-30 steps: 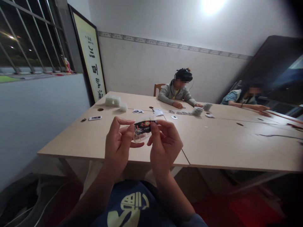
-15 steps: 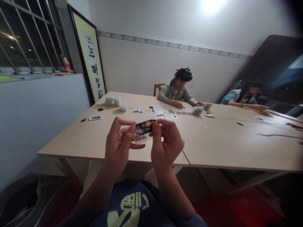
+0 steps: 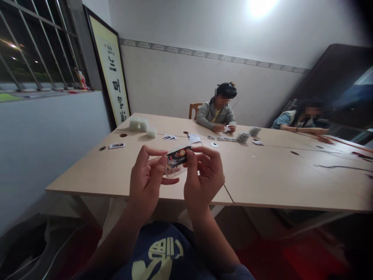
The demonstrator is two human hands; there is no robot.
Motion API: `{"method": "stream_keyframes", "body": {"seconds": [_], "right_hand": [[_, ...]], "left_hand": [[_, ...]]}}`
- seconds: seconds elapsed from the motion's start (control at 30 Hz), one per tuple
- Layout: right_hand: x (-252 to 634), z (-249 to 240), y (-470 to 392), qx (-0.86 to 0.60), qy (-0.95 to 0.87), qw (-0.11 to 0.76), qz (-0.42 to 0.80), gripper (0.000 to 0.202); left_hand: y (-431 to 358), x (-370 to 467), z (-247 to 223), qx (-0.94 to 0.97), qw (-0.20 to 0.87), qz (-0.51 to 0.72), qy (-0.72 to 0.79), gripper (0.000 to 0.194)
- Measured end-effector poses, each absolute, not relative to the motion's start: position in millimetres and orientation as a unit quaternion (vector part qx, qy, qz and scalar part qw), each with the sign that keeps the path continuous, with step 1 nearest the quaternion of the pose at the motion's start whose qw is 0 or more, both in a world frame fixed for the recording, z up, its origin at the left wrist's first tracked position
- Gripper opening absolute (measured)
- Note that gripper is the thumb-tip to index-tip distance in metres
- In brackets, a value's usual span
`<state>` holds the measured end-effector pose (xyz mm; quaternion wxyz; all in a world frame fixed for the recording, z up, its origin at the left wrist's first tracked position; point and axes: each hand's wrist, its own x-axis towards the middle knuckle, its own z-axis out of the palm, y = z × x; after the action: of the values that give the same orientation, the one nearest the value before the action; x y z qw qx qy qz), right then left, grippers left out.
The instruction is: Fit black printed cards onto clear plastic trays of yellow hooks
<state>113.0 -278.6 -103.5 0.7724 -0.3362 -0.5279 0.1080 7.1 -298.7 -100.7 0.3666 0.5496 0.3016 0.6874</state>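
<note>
Between both hands, above the near edge of the table, I see a small clear plastic case [image 3: 173, 172] with a black printed label [image 3: 178, 156] across its upper part. My left hand [image 3: 148, 175] pinches the case's left side, thumb in front and index finger along the top. My right hand [image 3: 204, 175] is closed on the right side, its thumb pressing the label's right end. The label carries an orange burst and pale lettering. Fingers behind the case are partly hidden.
On the pale wooden table [image 3: 96, 175] lie a white packet [image 3: 117, 146], printed cards [image 3: 169, 137] and a white disc [image 3: 214, 144]. Stacks of clear cases [image 3: 138, 124] stand at the far left. Across the table a person [image 3: 217, 112] handles small pieces; another person [image 3: 300, 120] sits far right.
My right hand has shifted slightly left, its thumb moving a little on the label. The case stays in place. The person opposite has brought their hands closer together, holding a small piece.
</note>
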Motion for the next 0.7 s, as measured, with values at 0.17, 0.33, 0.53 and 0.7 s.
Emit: {"method": "stream_keyframes", "body": {"seconds": [0.17, 0.33, 0.53, 0.7], "right_hand": [[111.2, -102.8, -277.6, -0.329, -0.513, 0.783, 0.120, 0.006], [110.6, -99.5, -277.1, -0.330, -0.507, 0.785, 0.136, 0.008], [110.7, -99.9, -277.2, -0.325, -0.507, 0.784, 0.148, 0.007], [111.1, -100.2, -277.7, -0.325, -0.508, 0.782, 0.156, 0.006]], "left_hand": [[-298.6, 7.6, -100.8, 0.558, 0.354, 0.689, 0.298, 0.024], [-298.2, 7.6, -101.3, 0.564, 0.348, 0.692, 0.287, 0.019], [-299.1, 7.9, -100.7, 0.563, 0.345, 0.698, 0.276, 0.015], [-299.8, 8.2, -99.2, 0.564, 0.346, 0.699, 0.274, 0.015]]}}
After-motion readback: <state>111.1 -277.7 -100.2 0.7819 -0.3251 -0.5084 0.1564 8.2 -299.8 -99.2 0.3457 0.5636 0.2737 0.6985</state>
